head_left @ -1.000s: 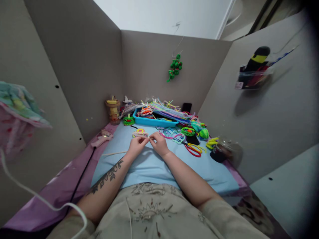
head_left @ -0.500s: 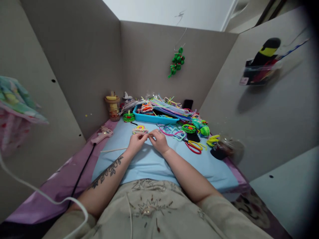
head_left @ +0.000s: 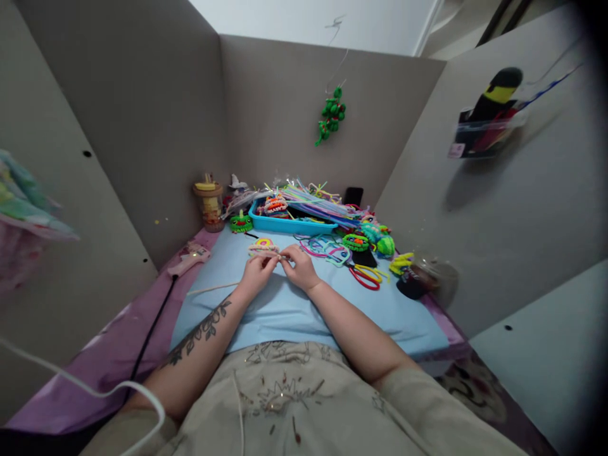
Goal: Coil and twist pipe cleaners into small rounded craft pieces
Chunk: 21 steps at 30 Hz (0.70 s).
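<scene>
Over the blue mat [head_left: 285, 310] my left hand [head_left: 258, 273] is closed, thumb and fingers pinching a pale pipe cleaner. One length of the pale pipe cleaner [head_left: 213, 289] sticks out to the left, past my wrist. Just beyond my left fingertips sits a fuzzy pink, yellow and cream pipe-cleaner piece [head_left: 264, 246]; whether it is joined to what I pinch cannot be made out. My right hand [head_left: 300, 268] is closed too, its fingertips meeting the left ones at the pale strand. The small spot between the fingertips is mostly hidden.
A blue tray [head_left: 294, 225] heaped with pipe cleaners [head_left: 318, 206] stands at the back. Red-handled scissors [head_left: 365, 278] lie to the right, near green fuzzy pieces [head_left: 355, 242]. A pink glue gun [head_left: 190, 258] with a black cord and a cup [head_left: 209, 206] are on the left.
The whole view has shifted slightly to the left. My hands stay together at the pale strand, with the right fingers bent a little differently.
</scene>
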Each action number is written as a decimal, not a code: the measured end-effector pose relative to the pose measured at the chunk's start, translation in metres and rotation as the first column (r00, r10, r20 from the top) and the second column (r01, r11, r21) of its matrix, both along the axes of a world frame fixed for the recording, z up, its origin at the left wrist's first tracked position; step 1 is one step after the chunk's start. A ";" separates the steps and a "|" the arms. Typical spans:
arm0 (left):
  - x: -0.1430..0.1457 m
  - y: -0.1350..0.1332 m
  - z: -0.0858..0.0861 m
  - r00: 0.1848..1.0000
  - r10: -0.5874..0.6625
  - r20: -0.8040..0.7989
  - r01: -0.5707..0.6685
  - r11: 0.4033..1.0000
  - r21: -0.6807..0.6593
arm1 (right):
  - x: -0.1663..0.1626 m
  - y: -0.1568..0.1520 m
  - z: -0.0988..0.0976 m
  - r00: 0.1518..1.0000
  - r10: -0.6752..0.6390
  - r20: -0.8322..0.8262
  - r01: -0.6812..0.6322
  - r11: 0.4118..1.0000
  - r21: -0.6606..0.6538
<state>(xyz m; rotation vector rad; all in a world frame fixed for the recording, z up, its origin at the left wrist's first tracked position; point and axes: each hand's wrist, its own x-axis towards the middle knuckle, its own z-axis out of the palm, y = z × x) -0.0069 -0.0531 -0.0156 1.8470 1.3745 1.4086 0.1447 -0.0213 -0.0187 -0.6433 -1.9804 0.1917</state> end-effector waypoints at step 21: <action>0.000 0.001 -0.002 0.972 -0.033 0.231 0.056 0.994 -0.095 | -0.007 0.000 -0.002 0.988 -0.150 0.034 0.147 0.985 0.086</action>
